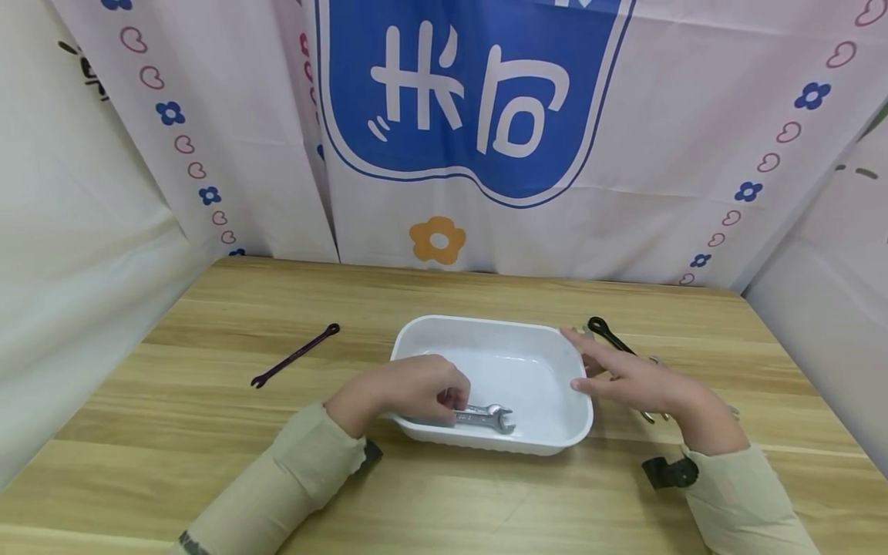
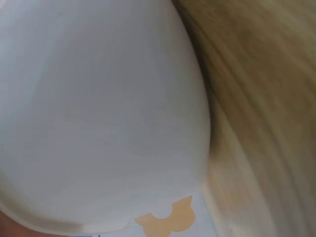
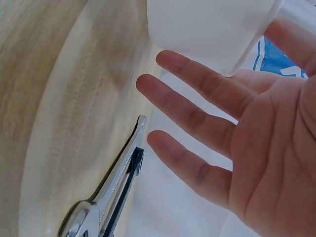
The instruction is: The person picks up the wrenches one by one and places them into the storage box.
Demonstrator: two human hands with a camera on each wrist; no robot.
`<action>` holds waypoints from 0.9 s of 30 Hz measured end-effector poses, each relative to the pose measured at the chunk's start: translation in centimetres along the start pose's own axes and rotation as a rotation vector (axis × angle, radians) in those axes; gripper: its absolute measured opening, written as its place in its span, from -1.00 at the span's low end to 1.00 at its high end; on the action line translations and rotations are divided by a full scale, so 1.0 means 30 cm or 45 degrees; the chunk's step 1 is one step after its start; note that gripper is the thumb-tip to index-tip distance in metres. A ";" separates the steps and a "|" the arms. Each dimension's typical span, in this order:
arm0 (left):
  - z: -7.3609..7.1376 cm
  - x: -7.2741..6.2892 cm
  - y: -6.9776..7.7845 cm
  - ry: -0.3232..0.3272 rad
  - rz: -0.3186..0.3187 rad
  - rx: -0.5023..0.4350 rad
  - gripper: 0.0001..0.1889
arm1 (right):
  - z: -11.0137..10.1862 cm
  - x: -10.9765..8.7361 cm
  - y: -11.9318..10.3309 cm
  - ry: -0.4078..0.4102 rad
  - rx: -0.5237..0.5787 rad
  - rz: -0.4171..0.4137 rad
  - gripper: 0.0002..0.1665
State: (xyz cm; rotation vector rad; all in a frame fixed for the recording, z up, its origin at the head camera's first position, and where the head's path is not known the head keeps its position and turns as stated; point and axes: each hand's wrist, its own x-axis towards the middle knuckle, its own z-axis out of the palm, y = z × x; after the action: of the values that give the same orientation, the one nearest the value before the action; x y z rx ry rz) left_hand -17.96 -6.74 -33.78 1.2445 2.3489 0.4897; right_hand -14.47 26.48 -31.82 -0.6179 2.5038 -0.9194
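Observation:
A white rectangular tray (image 1: 486, 447) sits on the wooden table, with silver wrenches (image 1: 486, 418) lying along its near side. My left hand (image 1: 423, 389) reaches over the tray's left side, fingers curled at the left end of these wrenches; it appears to pinch one, though the contact is partly hidden. In the left wrist view only the tray's outer wall (image 2: 108, 108) fills most of the picture. My right hand (image 1: 634, 378) is at the tray's right rim, thumb and forefinger touching it. Its other fingers (image 3: 187, 113) are extended and spread beside the tray in the right wrist view.
A purple wrench (image 1: 294, 356) lies to the left of the tray. On the right, a black wrench (image 1: 610, 334) and other wrenches lie partly under my right hand; a silver one (image 3: 116, 177) shows in the right wrist view. A printed curtain (image 1: 375, 223) hangs behind the table.

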 end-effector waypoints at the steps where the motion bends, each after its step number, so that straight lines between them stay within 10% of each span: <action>1: 0.000 0.000 0.000 0.001 -0.001 0.000 -0.97 | 0.001 0.000 0.000 0.000 0.002 0.000 -0.06; 27: -0.006 -0.004 0.006 0.012 -0.008 0.001 -0.87 | 0.002 0.004 0.010 0.005 -0.003 -0.010 -0.07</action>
State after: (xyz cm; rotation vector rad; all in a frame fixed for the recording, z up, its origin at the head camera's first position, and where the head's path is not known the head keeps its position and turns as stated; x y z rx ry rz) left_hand -17.87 -6.75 -33.51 1.2375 2.3602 0.4942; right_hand -14.62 26.60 -32.08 -0.6276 2.5076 -0.9212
